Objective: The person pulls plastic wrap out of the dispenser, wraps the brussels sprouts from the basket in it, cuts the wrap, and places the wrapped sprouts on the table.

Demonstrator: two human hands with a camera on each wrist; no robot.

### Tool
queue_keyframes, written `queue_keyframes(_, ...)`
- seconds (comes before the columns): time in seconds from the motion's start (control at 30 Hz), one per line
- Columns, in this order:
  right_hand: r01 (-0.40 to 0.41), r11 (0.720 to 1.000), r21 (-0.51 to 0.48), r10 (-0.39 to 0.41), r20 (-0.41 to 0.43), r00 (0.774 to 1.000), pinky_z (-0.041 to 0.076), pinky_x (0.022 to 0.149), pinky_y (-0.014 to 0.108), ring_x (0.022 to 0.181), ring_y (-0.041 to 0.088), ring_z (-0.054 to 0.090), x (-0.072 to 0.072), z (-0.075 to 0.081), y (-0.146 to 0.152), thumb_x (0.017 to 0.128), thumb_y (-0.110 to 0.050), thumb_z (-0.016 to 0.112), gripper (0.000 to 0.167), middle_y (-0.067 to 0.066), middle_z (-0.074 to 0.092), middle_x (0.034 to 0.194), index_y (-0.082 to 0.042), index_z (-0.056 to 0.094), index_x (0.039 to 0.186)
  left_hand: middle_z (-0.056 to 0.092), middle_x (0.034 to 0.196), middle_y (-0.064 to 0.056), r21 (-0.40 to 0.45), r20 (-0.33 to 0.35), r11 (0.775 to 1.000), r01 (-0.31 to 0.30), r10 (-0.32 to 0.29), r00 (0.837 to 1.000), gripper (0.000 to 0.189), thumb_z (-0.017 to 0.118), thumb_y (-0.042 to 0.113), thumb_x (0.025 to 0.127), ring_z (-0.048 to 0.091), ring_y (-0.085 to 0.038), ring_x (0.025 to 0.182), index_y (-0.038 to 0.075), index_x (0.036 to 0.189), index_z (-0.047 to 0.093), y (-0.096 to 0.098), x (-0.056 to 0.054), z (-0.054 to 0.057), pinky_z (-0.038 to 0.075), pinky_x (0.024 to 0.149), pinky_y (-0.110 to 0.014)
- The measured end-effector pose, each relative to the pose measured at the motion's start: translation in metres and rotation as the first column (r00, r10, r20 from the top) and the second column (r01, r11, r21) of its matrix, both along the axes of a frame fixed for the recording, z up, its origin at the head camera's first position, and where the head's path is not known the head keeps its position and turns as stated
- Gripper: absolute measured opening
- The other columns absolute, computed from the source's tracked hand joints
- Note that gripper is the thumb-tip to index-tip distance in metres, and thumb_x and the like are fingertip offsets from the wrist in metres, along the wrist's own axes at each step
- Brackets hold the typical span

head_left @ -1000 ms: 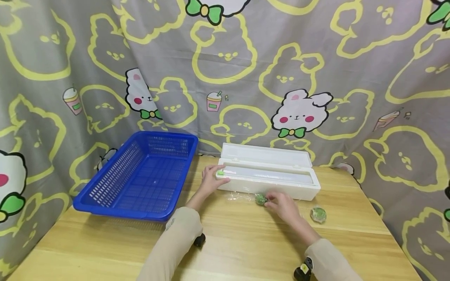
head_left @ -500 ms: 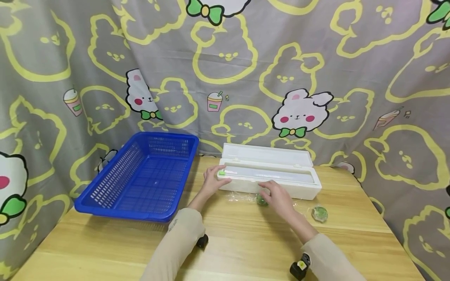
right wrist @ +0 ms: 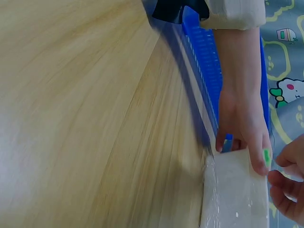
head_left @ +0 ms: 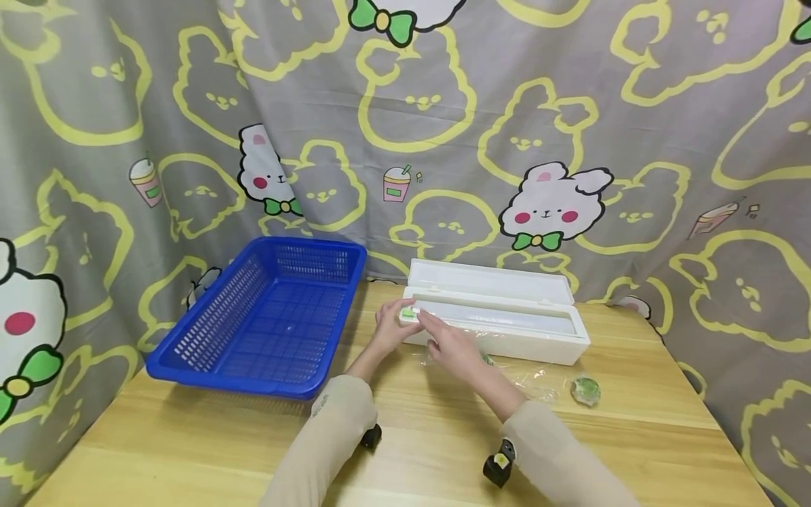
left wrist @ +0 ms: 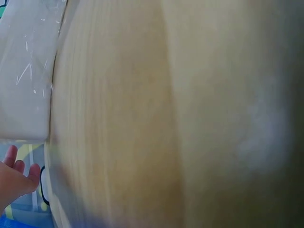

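A long white cling film dispenser [head_left: 494,341] stands on the table with its lid up and a green slider [head_left: 410,313] at its left end. My left hand [head_left: 389,329] grips that left end, thumb at the front. My right hand [head_left: 453,348] reaches across, its index fingertip beside the slider; whether it touches is unclear. Clear film [head_left: 538,384] lies in front of the dispenser. A small green thing [head_left: 486,359] on the film is mostly hidden by my right hand. Farther right sits a round green piece [head_left: 586,391] wrapped in film.
A blue plastic basket [head_left: 260,331] with slotted sides stands on the left of the wooden table [head_left: 418,443]. Behind everything hangs a grey curtain [head_left: 437,127] with cartoon prints. The dispenser's raised lid [head_left: 491,280] is near the curtain.
My right hand has left the green thing on the film and moved left along the dispenser to the slider. My left hand keeps its hold. The head view has turned slightly left.
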State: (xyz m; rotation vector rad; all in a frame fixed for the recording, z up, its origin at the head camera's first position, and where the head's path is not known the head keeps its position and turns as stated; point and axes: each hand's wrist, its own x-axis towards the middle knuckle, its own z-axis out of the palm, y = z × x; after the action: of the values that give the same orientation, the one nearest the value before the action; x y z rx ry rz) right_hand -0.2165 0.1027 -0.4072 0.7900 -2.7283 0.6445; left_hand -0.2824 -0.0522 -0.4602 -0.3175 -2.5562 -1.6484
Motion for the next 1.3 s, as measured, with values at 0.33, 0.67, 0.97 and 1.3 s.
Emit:
queue_keyframes(0.33, -0.035, 0.996, 0.087, 0.033, 0.024, 0.999, 0.034, 0.042, 0.018, 0.045, 0.007, 0.033, -0.007, -0.007, -0.020, 0.071, 0.006, 0.056, 0.068, 0.015, 0.037, 0.140, -0.004, 0.039, 0.136, 0.041, 0.126, -0.024, -0.013, -0.067, 1.000, -0.020, 0.020, 0.998, 0.054, 0.074, 0.011, 0.071, 0.029, -0.038, 0.117, 0.011, 0.122, 0.056, 0.002, -0.001, -0.005, 0.026, 0.094, -0.052)
queue_keyframes(0.67, -0.011, 0.997, 0.080, 0.010, 0.020, 1.000, 0.048, 0.054, 0.028, 0.081, 0.027, 0.063, -0.008, -0.011, -0.026, 0.088, -0.020, 0.058, 0.055, 0.014, 0.036, 0.142, -0.003, 0.038, 0.136, 0.039, 0.129, -0.025, 0.011, -0.044, 1.000, 0.000, 0.001, 0.999, 0.052, 0.070, 0.010, 0.073, 0.027, -0.039, 0.119, 0.011, 0.123, 0.054, 0.002, 0.001, -0.004, 0.026, 0.094, -0.054)
queue_keyframes(0.97, -0.009, 0.999, 0.049, 0.009, 0.005, 1.000, 0.051, 0.075, 0.041, 0.109, 0.036, 0.054, -0.010, -0.013, -0.029, 0.088, -0.039, 0.056, 0.060, 0.013, 0.036, 0.142, -0.005, 0.042, 0.135, 0.046, 0.125, -0.024, -0.015, -0.114, 1.000, 0.006, -0.007, 0.993, 0.049, 0.068, 0.008, 0.074, 0.033, -0.039, 0.118, 0.007, 0.122, 0.054, 0.002, 0.002, -0.001, 0.024, 0.094, -0.051)
queue_keyframes(1.3, 0.001, 0.997, 0.076, 0.000, -0.015, 1.000, 0.050, 0.062, 0.035, 0.105, 0.034, 0.056, -0.014, -0.011, -0.037, 0.090, -0.042, 0.051, 0.061, 0.013, 0.037, 0.141, -0.003, 0.040, 0.135, 0.051, 0.124, -0.021, -0.070, -0.172, 0.998, 0.003, -0.015, 0.985, 0.049, 0.067, -0.001, 0.073, 0.037, -0.037, 0.114, 0.005, 0.119, 0.054, 0.002, 0.002, 0.000, 0.024, 0.093, -0.049)
